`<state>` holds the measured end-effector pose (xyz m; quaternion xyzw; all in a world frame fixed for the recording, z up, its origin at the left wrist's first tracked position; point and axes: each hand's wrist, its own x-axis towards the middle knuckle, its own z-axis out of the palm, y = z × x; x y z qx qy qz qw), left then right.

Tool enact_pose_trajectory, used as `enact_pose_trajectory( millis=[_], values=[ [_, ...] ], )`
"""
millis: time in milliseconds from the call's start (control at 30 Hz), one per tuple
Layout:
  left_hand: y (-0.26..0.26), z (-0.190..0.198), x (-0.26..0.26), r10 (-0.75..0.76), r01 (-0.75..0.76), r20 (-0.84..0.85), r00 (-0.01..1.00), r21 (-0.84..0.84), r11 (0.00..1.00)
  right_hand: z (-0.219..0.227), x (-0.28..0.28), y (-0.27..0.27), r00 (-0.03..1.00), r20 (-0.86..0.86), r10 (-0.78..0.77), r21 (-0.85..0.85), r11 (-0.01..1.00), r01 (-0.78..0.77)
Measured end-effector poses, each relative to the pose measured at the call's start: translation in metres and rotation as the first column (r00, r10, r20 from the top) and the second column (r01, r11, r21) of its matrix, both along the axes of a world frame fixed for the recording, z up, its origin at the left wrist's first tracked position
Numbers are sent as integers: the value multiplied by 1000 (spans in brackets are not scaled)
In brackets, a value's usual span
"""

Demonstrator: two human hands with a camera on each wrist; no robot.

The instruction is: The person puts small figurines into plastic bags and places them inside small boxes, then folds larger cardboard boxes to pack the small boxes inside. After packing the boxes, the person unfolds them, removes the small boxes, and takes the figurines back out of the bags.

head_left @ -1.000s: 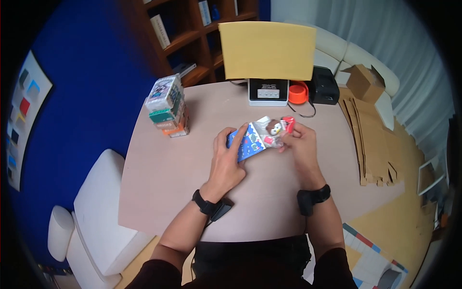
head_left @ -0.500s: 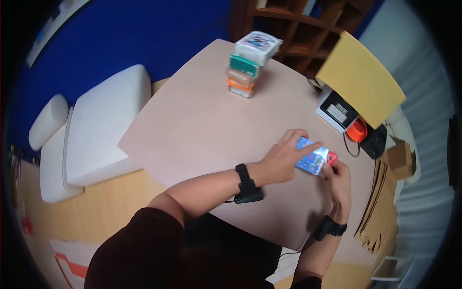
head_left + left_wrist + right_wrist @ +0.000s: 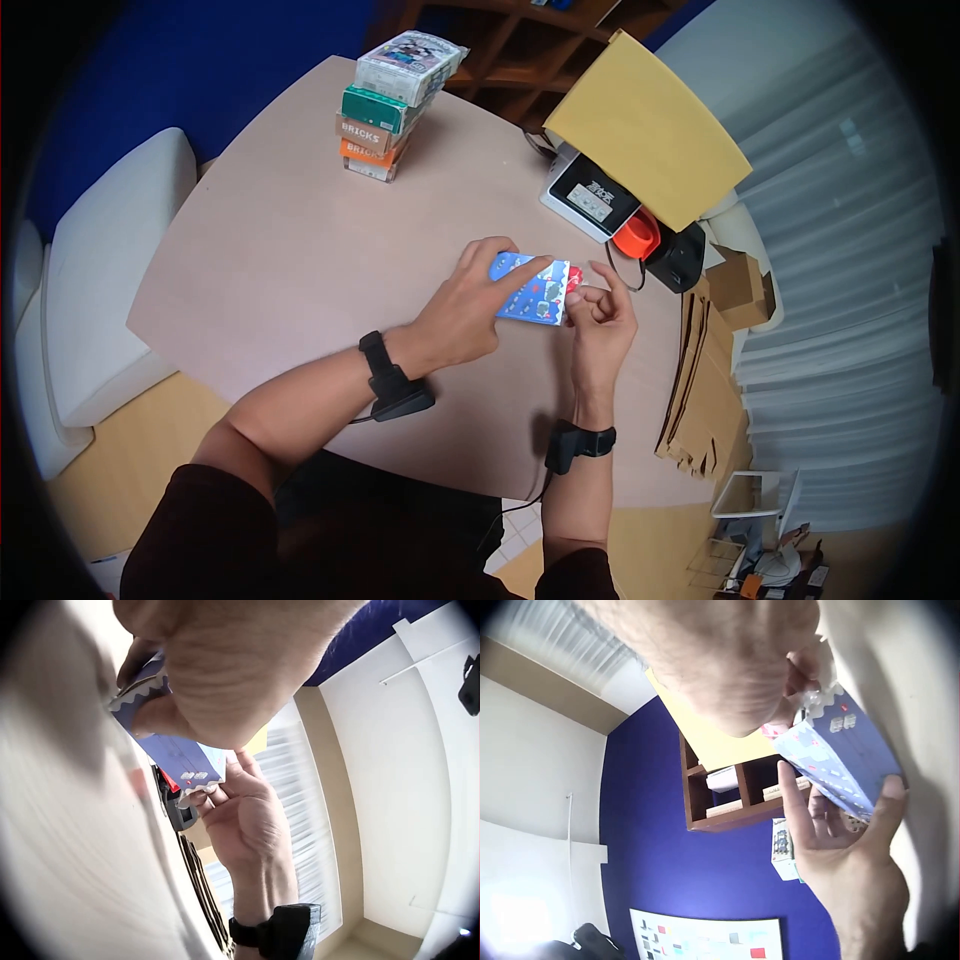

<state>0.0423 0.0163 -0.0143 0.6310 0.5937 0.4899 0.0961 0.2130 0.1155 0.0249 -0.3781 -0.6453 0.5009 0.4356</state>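
A small blue printed box [image 3: 530, 292] is gripped by my left hand [image 3: 468, 305], thumb and fingers on its sides. At the box's right end my right hand [image 3: 603, 318] pinches a red piece [image 3: 573, 279] that sticks out of the opening. In the left wrist view the box [image 3: 172, 757] has a wavy white edge, and the right hand [image 3: 244, 817] is at its far end. The right wrist view has the left hand [image 3: 847, 862] round the box [image 3: 847, 750], with clear plastic at the open end beside the right hand [image 3: 727, 667].
Several stacked boxes [image 3: 385, 110] stand at the table's back left. A white device [image 3: 590, 195] under a yellow panel [image 3: 650, 130], an orange round object [image 3: 637, 235] and a black device [image 3: 678, 257] are at the back right. Flattened cardboard [image 3: 692, 385] lies along the right edge.
The view has turned. The brown-and-white figure in clear plastic, outside the box one second ago, is now out of sight; only the red part shows at the opening, with the right hand close against the box.
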Motion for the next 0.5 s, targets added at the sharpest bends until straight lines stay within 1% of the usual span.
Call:
enact_pose_trajectory(
  millis=[67, 133, 167, 233, 267, 300, 333, 367, 400, 433, 467, 500],
  values=[
    [0, 0, 1, 2, -2, 12, 1000, 9, 1000, -4, -1, 2, 999, -28, -19, 10, 1000, 19],
    [-1, 0, 4, -28, 28, 49, 998, 9, 1000, -10, -1, 5, 999, 36, -19, -40, 999, 20],
    [-2, 0, 5, -32, 32, 48, 998, 11, 999, -16, 1, 7, 999, 35, -23, -38, 999, 24],
    [-3, 3, 5, -62, 65, 91, 994, -30, 997, -23, 3, 11, 984, 178, -10, 121, 993, -12],
    [-3, 4, 4, -69, 71, 88, 994, -26, 997, -21, 4, 9, 982, 191, -9, 219, 975, -33],
    [-3, 4, 3, -64, 67, 95, 993, -29, 997, -21, 6, 10, 982, 187, -17, 222, 975, -26],
    [-2, 6, 2, -57, 61, 101, 993, -32, 998, -22, 7, 11, 981, 146, -128, 337, 939, 73],
    [-2, 7, 0, -60, 63, 96, 994, -28, 998, -22, 7, 12, 968, 93, -232, 442, 881, 168],
    [-3, 8, -1, -50, 54, 102, 994, -34, 998, -18, 8, 14, 969, 88, -233, 445, 879, 171],
    [-4, 9, -1, -38, 43, 109, 993, -41, 998, -11, 10, 15, 965, -20, -262, 256, 932, 258],
    [-4, 9, -2, -37, 42, 103, 994, -39, 998, -6, 13, 17, 944, -121, -307, 51, 948, 314],
    [-2, 8, -2, -33, 37, 102, 994, -36, 999, -4, 15, 20, 944, -126, -306, 51, 948, 315]
  ],
)
